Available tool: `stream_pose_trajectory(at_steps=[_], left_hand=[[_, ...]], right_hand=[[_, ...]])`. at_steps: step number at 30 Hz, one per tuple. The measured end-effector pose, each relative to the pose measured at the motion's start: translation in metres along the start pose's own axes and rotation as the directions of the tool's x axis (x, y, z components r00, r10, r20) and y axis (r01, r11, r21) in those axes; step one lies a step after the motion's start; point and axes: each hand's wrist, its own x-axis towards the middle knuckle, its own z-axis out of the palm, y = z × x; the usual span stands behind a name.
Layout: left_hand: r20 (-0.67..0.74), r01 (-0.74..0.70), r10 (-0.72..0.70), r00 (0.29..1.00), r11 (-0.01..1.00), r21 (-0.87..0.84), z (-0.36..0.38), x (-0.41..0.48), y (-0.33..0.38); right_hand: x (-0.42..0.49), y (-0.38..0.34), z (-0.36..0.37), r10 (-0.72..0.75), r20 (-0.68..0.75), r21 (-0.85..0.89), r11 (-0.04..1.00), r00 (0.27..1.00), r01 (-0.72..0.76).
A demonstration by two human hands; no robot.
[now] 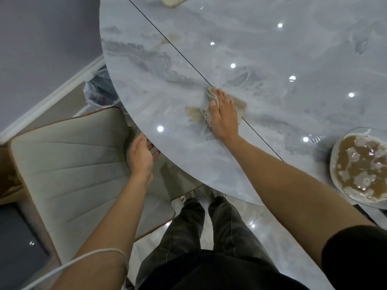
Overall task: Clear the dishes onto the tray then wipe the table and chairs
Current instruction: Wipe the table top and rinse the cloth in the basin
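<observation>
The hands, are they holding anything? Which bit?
The right hand presses flat on the middle of the cloth against the table, no closed grip. The left hand is open, holding nothing.

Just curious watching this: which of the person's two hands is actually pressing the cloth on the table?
The right hand: it lies flat on the beige cloth on the marble table. The left hand is empty, at the table's edge above the chair.

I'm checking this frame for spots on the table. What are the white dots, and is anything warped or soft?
Head view: the white dots are ceiling-light glare on the glossy table, not dirt; the wide lens bends the table edge and the chair; the right hand on the cloth looks slightly soft.
</observation>
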Motion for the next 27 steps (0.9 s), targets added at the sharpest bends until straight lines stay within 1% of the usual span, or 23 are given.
stream_pose_trajectory(at_steps=[3, 6, 8, 11, 15, 17, 19, 23, 25, 27], left_hand=[[0.02, 0.029, -0.029, 0.999, 1.0, -0.012, -0.001, 0.003, 0.004], [0.054, 0.03, -0.031, 0.998, 0.999, 0.017, 0.002, 0.0, 0.005], [0.025, 0.036, -0.036, 0.999, 0.999, 0.018, 0.004, -0.001, 0.003], [0.002, 0.039, -0.039, 0.999, 0.999, 0.017, 0.008, -0.002, 0.004], [-0.048, 0.053, -0.055, 0.997, 0.998, -0.027, 0.012, 0.001, 0.002], [-0.064, 0.043, -0.043, 0.997, 0.999, -0.007, 0.015, 0.0, 0.002], [-0.067, 0.023, -0.022, 0.997, 0.999, 0.022, 0.016, 0.001, 0.002], [-0.081, 0.014, -0.013, 0.997, 1.0, 0.005, 0.007, 0.004, -0.003], [-0.08, 0.019, -0.022, 0.997, 0.999, -0.042, 0.001, 0.006, -0.007], [-0.08, 0.025, -0.031, 0.996, 0.997, -0.073, -0.004, 0.008, -0.008]], right_hand=[[0.017, -0.007, 0.005, -0.081, 0.12, -0.014, 0.996, 0.989, 0.084], [0.019, -0.002, 0.001, -0.155, 0.204, -0.031, 0.986, 0.967, 0.164], [0.02, -0.003, 0.001, -0.203, 0.257, 0.021, 0.979, 0.945, 0.204], [0.02, -0.009, 0.007, -0.276, 0.299, 0.101, 0.961, 0.913, 0.258], [0.026, -0.008, 0.013, -0.3, 0.398, 0.076, 0.952, 0.867, 0.295], [0.028, -0.006, 0.013, -0.325, 0.415, 0.072, 0.943, 0.85, 0.325], [0.029, -0.012, 0.02, -0.359, 0.452, 0.105, 0.93, 0.817, 0.351], [0.018, -0.029, 0.043, -0.349, 0.563, 0.173, 0.936, 0.75, 0.306], [0.014, -0.032, 0.04, -0.322, 0.562, 0.216, 0.946, 0.762, 0.241], [0.013, -0.033, 0.033, -0.258, 0.564, 0.255, 0.958, 0.785, 0.132]])
